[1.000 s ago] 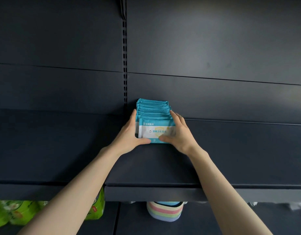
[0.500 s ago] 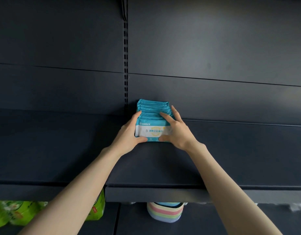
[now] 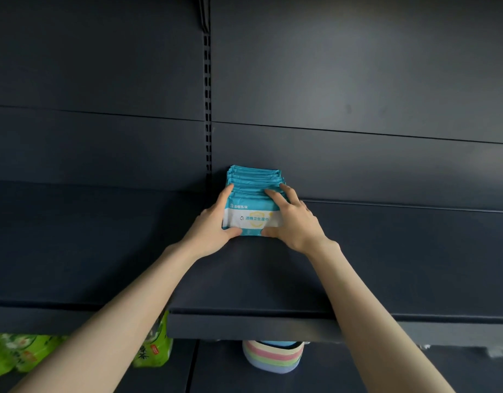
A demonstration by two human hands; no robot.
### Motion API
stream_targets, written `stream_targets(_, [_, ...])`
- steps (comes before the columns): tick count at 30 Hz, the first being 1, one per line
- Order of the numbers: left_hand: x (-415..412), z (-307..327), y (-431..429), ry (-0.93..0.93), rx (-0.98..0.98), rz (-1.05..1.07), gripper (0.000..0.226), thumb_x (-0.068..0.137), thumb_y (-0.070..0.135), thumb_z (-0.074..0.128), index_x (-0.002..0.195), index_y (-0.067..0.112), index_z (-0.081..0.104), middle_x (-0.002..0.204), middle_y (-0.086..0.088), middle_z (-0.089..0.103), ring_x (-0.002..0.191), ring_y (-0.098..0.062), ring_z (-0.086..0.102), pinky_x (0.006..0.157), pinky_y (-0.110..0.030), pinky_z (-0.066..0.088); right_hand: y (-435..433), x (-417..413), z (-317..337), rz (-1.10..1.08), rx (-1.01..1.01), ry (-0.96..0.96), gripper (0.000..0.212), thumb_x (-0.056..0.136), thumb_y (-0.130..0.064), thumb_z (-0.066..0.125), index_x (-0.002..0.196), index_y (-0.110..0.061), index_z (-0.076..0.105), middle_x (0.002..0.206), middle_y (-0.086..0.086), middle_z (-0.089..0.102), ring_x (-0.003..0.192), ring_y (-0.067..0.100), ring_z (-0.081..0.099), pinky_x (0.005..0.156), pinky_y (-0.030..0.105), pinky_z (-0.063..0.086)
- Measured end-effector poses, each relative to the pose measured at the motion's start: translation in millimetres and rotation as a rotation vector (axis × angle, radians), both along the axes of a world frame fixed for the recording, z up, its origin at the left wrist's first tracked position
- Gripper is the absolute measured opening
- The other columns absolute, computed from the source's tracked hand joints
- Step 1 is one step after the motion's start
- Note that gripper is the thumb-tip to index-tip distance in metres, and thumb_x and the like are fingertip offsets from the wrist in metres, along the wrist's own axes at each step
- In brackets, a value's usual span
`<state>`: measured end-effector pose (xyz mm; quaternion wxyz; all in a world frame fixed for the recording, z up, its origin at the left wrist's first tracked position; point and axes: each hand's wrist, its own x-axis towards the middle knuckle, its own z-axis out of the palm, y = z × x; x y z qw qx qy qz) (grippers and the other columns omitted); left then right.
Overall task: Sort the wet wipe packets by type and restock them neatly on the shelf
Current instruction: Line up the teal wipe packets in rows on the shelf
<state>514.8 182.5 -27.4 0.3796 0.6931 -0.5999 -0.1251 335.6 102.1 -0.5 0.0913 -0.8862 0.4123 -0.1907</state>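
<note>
A row of several teal wet wipe packets [image 3: 253, 207] stands on edge on the dark shelf [image 3: 244, 279], reaching back to the rear panel. The front packet shows a white label with a yellow shield. My left hand [image 3: 212, 226] presses the row's left side, thumb under the front packet. My right hand [image 3: 293, 219] holds the right side, fingers laid over the packets' tops and thumb at the front bottom edge. Both hands clamp the row between them.
A slotted upright [image 3: 207, 95] runs down the back panel just left of the packets. Below the shelf sit green packs [image 3: 15, 354] at the left and a pastel-striped basket [image 3: 273, 357] in the middle. The shelf's front lip [image 3: 244, 326] juts toward me.
The row has been pushed back a little and squared up. My right fingers have moved from the side up over the packets' tops.
</note>
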Motion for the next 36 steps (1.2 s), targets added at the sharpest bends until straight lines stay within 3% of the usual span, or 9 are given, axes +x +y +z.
stream_targets(5, [0, 13, 8, -0.11, -0.015, 0.053, 0.094, 0.077, 0.025, 0.077, 0.149, 0.028, 0.018, 0.15, 0.001, 0.035, 0.136, -0.02, 0.035, 0.11, -0.041, 0.033, 7, -1, 8, -0.011, 0.007, 0.03, 0.088, 0.079, -0.035, 0.073, 0.149, -0.032, 0.02, 0.157, 0.001, 0.004, 0.136, 0.031, 0.022, 0.1, 0.046, 0.039])
stream_targets(9, [-19, 36, 31, -0.222, -0.079, 0.153, 0.067, 0.084, 0.024, 0.07, 0.142, 0.016, 0.038, 0.144, -0.001, 0.038, 0.131, -0.02, 0.038, 0.105, -0.035, 0.034, 27, -13, 24, -0.026, -0.014, -0.023, 0.077, 0.085, -0.034, 0.069, 0.148, -0.025, 0.027, 0.159, 0.003, -0.001, 0.14, 0.032, 0.016, 0.106, 0.047, 0.034])
stream_targets(12, [-41, 53, 59, -0.274, -0.168, 0.139, 0.042, 0.088, 0.024, 0.065, 0.127, 0.014, 0.055, 0.13, -0.001, 0.052, 0.121, -0.02, 0.048, 0.099, -0.034, 0.04, 56, -36, 36, -0.036, -0.132, -0.131, 0.056, 0.091, -0.031, 0.06, 0.142, -0.018, 0.04, 0.154, 0.005, 0.023, 0.133, 0.031, 0.031, 0.099, 0.042, 0.038])
stream_targets(15, [-72, 59, 92, -0.242, -0.278, 0.084, 0.027, 0.088, 0.024, 0.065, 0.113, 0.014, 0.063, 0.11, 0.0, 0.066, 0.105, -0.016, 0.061, 0.093, -0.037, 0.048, 92, -70, 34, -0.059, -0.231, -0.261, 0.039, 0.095, -0.031, 0.055, 0.131, -0.016, 0.053, 0.131, 0.003, 0.05, 0.117, 0.027, 0.047, 0.087, 0.036, 0.042])
stream_targets(20, [-143, 28, 143, -0.173, -0.388, -0.01, 0.021, 0.086, 0.029, 0.064, 0.102, 0.015, 0.066, 0.082, 0.007, 0.069, 0.082, -0.013, 0.067, 0.08, -0.039, 0.054, 143, -140, -9, -0.034, -0.213, -0.437, 0.023, 0.092, -0.028, 0.055, 0.107, -0.014, 0.066, 0.103, 0.003, 0.067, 0.092, 0.027, 0.064, 0.077, 0.042, 0.051])
stream_targets(25, [-221, -41, 167, -0.142, -0.238, -0.06, 0.022, 0.086, 0.034, 0.061, 0.098, 0.017, 0.066, 0.082, 0.006, 0.071, 0.077, -0.015, 0.067, 0.072, -0.038, 0.055, 168, -222, -77, -0.036, -0.11, -0.372, 0.021, 0.09, -0.025, 0.055, 0.098, -0.011, 0.068, 0.093, 0.007, 0.071, 0.08, 0.029, 0.066, 0.067, 0.043, 0.054])
stream_targets(28, [-268, -96, 167, -0.093, -0.083, -0.087, 0.016, 0.088, 0.026, 0.065, 0.1, 0.015, 0.067, 0.084, 0.004, 0.072, 0.076, -0.014, 0.068, 0.069, -0.039, 0.056, 168, -274, -127, -0.047, 0.013, -0.354, 0.023, 0.088, -0.023, 0.054, 0.098, -0.009, 0.069, 0.092, 0.005, 0.071, 0.077, 0.023, 0.068, 0.067, 0.041, 0.055])
stream_targets(36, [-391, -264, 162, 0.05, 0.335, 0.069, 0.014, 0.088, 0.021, 0.064, 0.1, 0.014, 0.066, 0.087, 0.001, 0.071, 0.079, -0.018, 0.066, 0.072, -0.036, 0.055, 147, -387, -279, -0.046, 0.316, -0.128, 0.012, 0.089, -0.01, 0.061, 0.097, -0.008, 0.07, 0.095, 0.008, 0.072, 0.079, 0.026, 0.067, 0.068, 0.033, 0.054])
